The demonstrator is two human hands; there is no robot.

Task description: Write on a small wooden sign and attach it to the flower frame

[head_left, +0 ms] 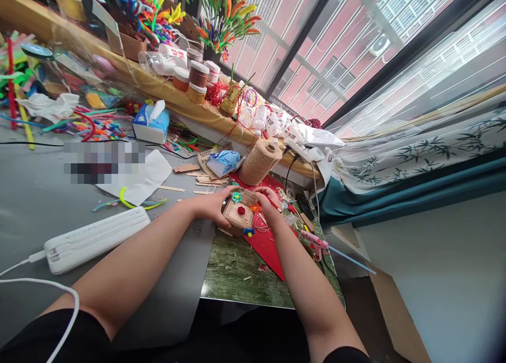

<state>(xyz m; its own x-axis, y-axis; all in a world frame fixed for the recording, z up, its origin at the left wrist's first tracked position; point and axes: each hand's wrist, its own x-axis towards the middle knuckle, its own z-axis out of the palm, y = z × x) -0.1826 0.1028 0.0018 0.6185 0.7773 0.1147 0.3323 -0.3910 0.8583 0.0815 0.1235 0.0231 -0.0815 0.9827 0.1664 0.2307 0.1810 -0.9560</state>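
A small box (237, 222) covered in twine sits in front of me, with a red flower (241, 211) on its top. Teal (236, 197), orange and blue pipe-cleaner flowers are fixed around its edges. My left hand (215, 207) grips the box's left side, thumb near me and fingers at the far edge. At the far right corner, my right hand (269, 203) is closed around a thin red pen-like stick (273, 201). A small tan card-like piece (249, 197) stands at the box's far side, by the right fingertips.
A twine spool (259, 162) stands behind the box. Red sheet (265, 253) lies beneath it. To the right rests a pink glue gun (315, 242) with a long glue stick. Left are a white power bank (97, 240), craft sticks (209, 179) and a tissue pack (151, 123).
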